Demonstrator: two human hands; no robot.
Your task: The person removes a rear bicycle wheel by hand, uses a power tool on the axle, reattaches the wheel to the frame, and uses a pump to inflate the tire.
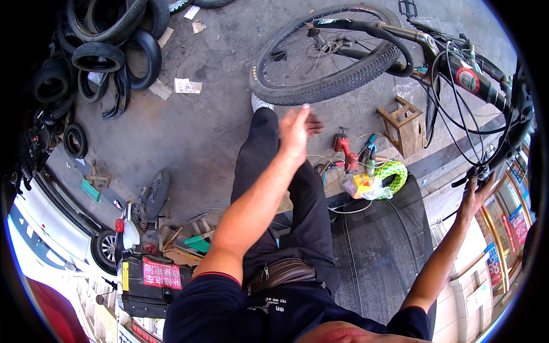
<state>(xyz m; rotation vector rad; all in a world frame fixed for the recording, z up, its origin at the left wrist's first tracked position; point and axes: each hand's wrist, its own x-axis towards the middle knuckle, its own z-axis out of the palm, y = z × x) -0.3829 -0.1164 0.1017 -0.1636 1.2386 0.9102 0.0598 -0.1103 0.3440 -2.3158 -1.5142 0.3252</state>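
A bicycle stands in front of me, its front wheel [337, 91] with a knobby black tyre turned toward my feet. My left hand [297, 128] is just below the tyre's near edge, its thumb raised and its fingers apart and slightly blurred. Nothing shows in that hand, and contact with the tyre cannot be made out. At the right, my right hand [477, 193] is closed round the end of the bicycle's handlebar [509, 146], by the brake lever. Black cables loop from the bar toward the frame [469, 80].
Beside my leg lie a red cordless drill [344, 150], a green-and-yellow coil [397, 176] and a plastic bag [366, 187]. A wooden stool [403, 127] stands under the bicycle. Old tyres [100, 57] are piled at the far left. A black box [151, 283] sits at the lower left.
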